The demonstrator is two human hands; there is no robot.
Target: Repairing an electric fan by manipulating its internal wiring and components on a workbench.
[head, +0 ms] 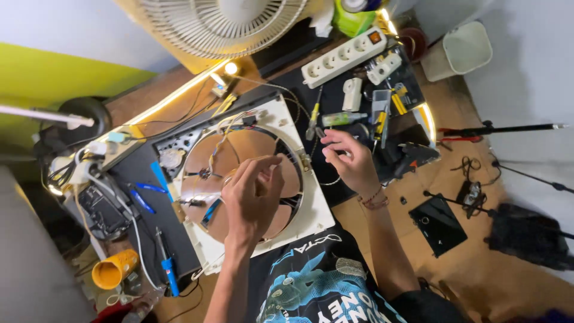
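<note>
Left hand [254,194]: fingers loosely curled, tips drawn together as if pinching a thin wire, though what is gripped cannot be told; wrist raised over the round opening of the white fan housing [302,206]. Right hand [351,160]: half closed, fingertips gathered just beside the housing's right edge; contents cannot be told. Housing is laid flat on the dark tabletop [140,179]. Blue-handled soldering iron [167,266] is placed at left; white power strip [344,57] beyond.

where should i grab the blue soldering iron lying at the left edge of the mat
Grip the soldering iron by its blue handle, from above. It lies flat with the thin metal tip pointing away from the person, and the handle is its thickest part.
</note>
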